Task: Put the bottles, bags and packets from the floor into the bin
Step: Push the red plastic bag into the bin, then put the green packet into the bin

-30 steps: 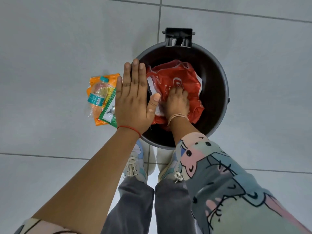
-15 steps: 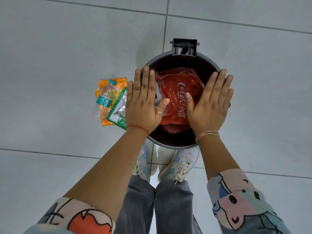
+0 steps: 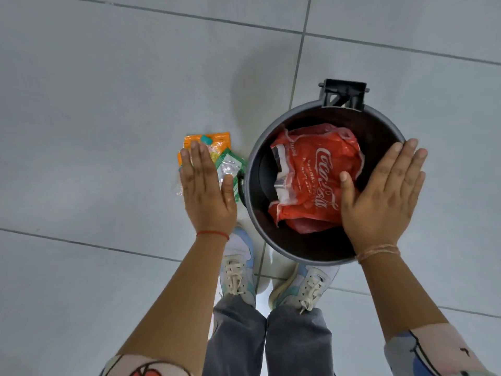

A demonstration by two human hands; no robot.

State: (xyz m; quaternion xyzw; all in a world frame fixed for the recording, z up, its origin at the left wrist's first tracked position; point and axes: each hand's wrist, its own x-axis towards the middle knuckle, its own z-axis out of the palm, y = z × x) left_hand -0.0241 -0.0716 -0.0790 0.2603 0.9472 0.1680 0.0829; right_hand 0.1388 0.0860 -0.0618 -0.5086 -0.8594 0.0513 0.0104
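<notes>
A round grey bin [image 3: 253,158] stands on the tiled floor with a red Coca-Cola bag [image 3: 317,175] lying inside it. Left of the bin lie an orange packet [image 3: 217,138], a green and silver packet [image 3: 230,164] and a clear plastic bottle with a teal cap [image 3: 206,138], mostly hidden under my left hand. My left hand [image 3: 207,191] hovers flat and open above these items, holding nothing. My right hand [image 3: 382,196] is flat and open over the bin's right rim, also holding nothing.
A black hinge bracket [image 3: 343,93] sticks out from the bin's far rim. My two feet in pale sneakers [image 3: 238,272] stand just in front of the bin. Grey floor tiles with dark grout lines [image 3: 296,63] surround everything.
My right hand has come up out of the bin, leaving the red bag inside, and now rests open over the right rim. My left hand has shifted left over the packets.
</notes>
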